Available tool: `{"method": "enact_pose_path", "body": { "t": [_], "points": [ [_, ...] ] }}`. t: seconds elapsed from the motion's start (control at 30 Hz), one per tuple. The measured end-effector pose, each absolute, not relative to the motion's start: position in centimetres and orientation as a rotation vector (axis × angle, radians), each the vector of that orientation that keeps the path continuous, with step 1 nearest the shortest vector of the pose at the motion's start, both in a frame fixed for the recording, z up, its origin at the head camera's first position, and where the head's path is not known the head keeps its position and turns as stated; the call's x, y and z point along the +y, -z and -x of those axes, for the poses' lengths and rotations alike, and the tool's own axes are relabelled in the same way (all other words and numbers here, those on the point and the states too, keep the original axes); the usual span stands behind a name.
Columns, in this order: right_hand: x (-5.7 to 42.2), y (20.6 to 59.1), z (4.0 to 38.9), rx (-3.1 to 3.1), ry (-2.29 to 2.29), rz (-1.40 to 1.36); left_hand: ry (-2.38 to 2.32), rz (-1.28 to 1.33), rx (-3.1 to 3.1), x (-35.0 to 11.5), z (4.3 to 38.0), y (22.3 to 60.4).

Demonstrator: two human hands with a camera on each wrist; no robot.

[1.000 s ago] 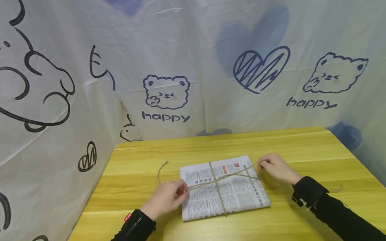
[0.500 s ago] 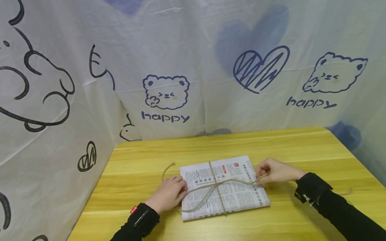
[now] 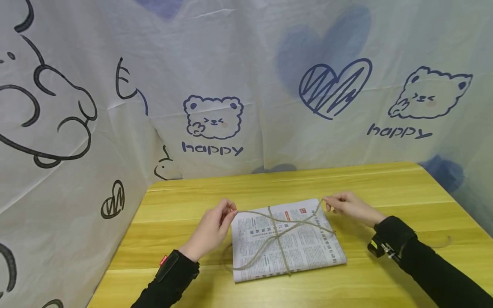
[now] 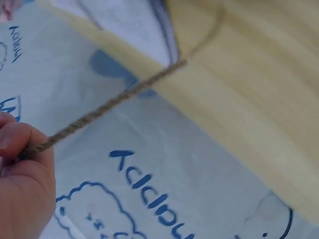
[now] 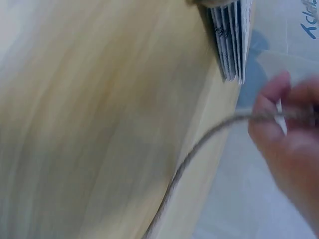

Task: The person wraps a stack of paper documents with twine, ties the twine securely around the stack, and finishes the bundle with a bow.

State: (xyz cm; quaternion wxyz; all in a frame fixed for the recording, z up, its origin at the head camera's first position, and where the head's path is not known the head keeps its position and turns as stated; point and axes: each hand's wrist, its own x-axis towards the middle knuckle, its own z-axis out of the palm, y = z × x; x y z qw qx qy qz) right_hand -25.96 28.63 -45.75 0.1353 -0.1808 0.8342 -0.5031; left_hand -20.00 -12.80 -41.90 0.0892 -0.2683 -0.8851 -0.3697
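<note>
A folded stack of newspaper (image 3: 312, 250) lies on the table in the head view. Brown twine (image 3: 276, 236) runs over it from back to front, and two more strands cross on its upper face. Beyond the stack's far left corner, my left hand (image 3: 211, 226) pinches one strand between thumb and fingers; the left wrist view shows that twine (image 4: 107, 107) stretched straight from the fingertips. At the far right corner, my right hand (image 3: 352, 208) pinches the other strand. In the right wrist view, loose twine (image 5: 199, 144) curves down from the right hand (image 5: 286, 132).
The yellow wood-grain table (image 3: 185, 196) reaches back to a pale curtain (image 3: 262, 85) printed with drawings. Another curtain closes the left side. A faint loose twine end (image 3: 443, 244) lies by the right sleeve.
Both hands have moved away from the body, toward the stack's far corners. The left hand's strand has swung to the far left corner; the right hand's has risen to the far right one.
</note>
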Motion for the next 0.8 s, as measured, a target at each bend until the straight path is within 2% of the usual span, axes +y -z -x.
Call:
{"method": "enact_pose_path", "body": {
  "t": [0.23, 0.43, 0.8],
  "points": [
    [28.7, 45.7, 26.4, 2.557, 1.615, 0.134, 1.13, 0.811, -2.675, -14.2, 19.2, 41.2],
    [30.4, 46.0, 26.2, 2.748, 1.433, -0.061, 1.153, 0.759, -2.742, -16.3, 18.9, 42.2],
    [32.4, 45.6, 25.2, 2.946, 0.768, 0.017, 0.992, 0.788, -2.993, -19.8, 19.4, 42.8]
  ]
}}
